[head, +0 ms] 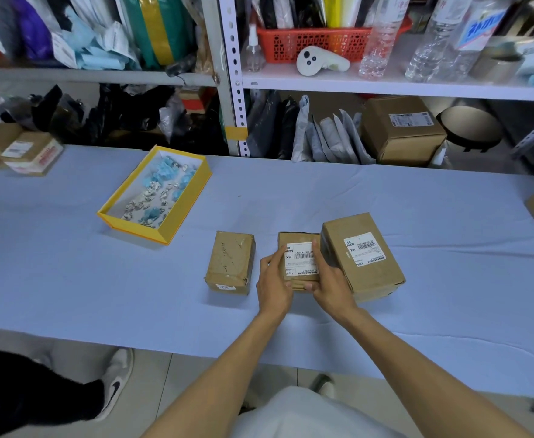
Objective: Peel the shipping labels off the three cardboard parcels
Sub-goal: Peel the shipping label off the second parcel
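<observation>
Gripping middle parcel [297, 238] between left hand [273, 281] and right hand [330, 279], label [302, 259] facing up

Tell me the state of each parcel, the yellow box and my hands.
Left parcel: top bare, small sticker on its near side.
Middle parcel: labelled on top, held by both hands.
Right parcel: labelled on top.
Yellow box: open, crumpled scraps inside.
Left hand: grips middle parcel.
Right hand: grips middle parcel.
</observation>
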Tool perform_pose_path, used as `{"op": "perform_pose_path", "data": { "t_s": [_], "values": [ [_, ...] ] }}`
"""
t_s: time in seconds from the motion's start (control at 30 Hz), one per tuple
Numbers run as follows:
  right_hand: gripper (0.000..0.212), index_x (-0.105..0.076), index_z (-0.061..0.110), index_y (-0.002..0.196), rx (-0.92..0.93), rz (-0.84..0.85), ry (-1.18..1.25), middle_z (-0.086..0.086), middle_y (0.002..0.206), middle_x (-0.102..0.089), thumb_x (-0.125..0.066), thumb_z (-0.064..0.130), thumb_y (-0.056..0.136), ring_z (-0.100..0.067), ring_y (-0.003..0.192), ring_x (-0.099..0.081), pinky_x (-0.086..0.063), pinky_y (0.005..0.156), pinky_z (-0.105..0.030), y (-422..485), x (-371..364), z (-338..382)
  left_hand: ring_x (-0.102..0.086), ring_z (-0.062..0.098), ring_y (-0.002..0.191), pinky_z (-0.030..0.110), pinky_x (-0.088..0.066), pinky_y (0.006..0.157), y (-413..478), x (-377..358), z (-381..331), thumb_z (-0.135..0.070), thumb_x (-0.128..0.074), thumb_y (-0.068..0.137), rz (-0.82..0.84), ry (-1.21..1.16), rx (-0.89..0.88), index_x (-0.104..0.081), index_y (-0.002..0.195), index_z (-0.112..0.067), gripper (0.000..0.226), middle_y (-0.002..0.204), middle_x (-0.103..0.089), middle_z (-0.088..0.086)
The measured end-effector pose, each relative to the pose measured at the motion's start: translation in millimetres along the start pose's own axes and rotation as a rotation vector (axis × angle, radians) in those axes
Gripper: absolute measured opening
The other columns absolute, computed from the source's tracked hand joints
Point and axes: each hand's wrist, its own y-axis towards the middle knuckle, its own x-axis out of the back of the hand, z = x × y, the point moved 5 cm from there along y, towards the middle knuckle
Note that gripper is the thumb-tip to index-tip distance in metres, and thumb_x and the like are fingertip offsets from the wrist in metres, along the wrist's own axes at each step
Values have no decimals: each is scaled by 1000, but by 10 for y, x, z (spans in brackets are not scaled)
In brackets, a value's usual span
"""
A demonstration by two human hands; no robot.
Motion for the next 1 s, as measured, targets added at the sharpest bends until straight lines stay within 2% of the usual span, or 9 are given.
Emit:
{"op": "perform_pose_path", "data": {
  "t_s": [0.13,0.2,0.37,0.43,0.53,0.67,0.8,0.9,1.0],
  "values": [
    [99,4,21,154,-4,5,-21,-15,124,-64,-64,1,84,-32,107,-63,-50,92,-40,11,0,7,-59,11,97,34,-55,88,44,12,14,13,-50,70,-29,-100,6,-49,133,-33,79,120,-48,0],
    [99,5,21,154,-5,13,-23,-15,124,-64,-63,2,84,-32,106,-63,-50,90,-40,18,-4,7,-61,14,97,40,-57,84,84,28,22,13,-55,70,-37,-131,27,-52,129,-32,74,117,-49,0],
    [99,3,24,154,4,-1,-34,-17,117,-66,-62,1,83,-33,100,-64,-53,85,-43,20,-7,-10,-60,13,98,13,-47,75,47,-24,15,13,-53,71,-8,80,-11,-67,96,-34,54,124,-43,-8],
    [99,3,23,154,10,-6,-23,-18,116,-67,-62,1,82,-33,99,-64,-53,85,-44,12,-12,-13,-60,12,100,6,-43,68,28,-21,30,12,-51,71,-19,85,-10,-62,102,-34,56,123,-44,-8],
    [99,4,23,154,9,0,-19,-15,120,-66,-63,3,83,-32,104,-63,-52,88,-44,21,-13,-15,-58,11,101,18,-52,76,51,14,78,10,-51,69,-13,19,-40,-45,131,-39,78,123,-47,-7],
    [99,4,24,154,3,-3,-10,-15,122,-65,-63,5,84,-33,107,-63,-52,89,-45,10,-11,-13,-56,11,100,10,-40,72,43,3,63,9,-55,77,29,125,-65,-37,145,-32,81,131,-41,-3],
    [99,5,24,154,1,-4,-25,-17,122,-64,-62,4,84,-34,106,-63,-52,88,-46,14,-9,-17,-51,8,95,12,-38,75,34,-7,39,11,-51,75,14,111,-54,-38,143,-33,82,130,-41,-3],
    [100,7,24,154,1,4,-34,-16,123,-64,-62,5,84,-32,106,-63,-53,89,-45,10,-18,-4,-55,10,92,24,-52,81,76,9,44,11,-51,71,-24,32,-38,-44,137,-35,81,124,-45,-3],
    [100,7,25,154,-11,-2,-39,-14,121,-65,-63,6,85,-30,104,-64,-54,86,-44,0,-14,-3,-61,13,97,29,-56,81,115,1,22,10,-59,72,-20,-27,-16,-60,117,-31,61,120,-46,-3]
  ]
}}
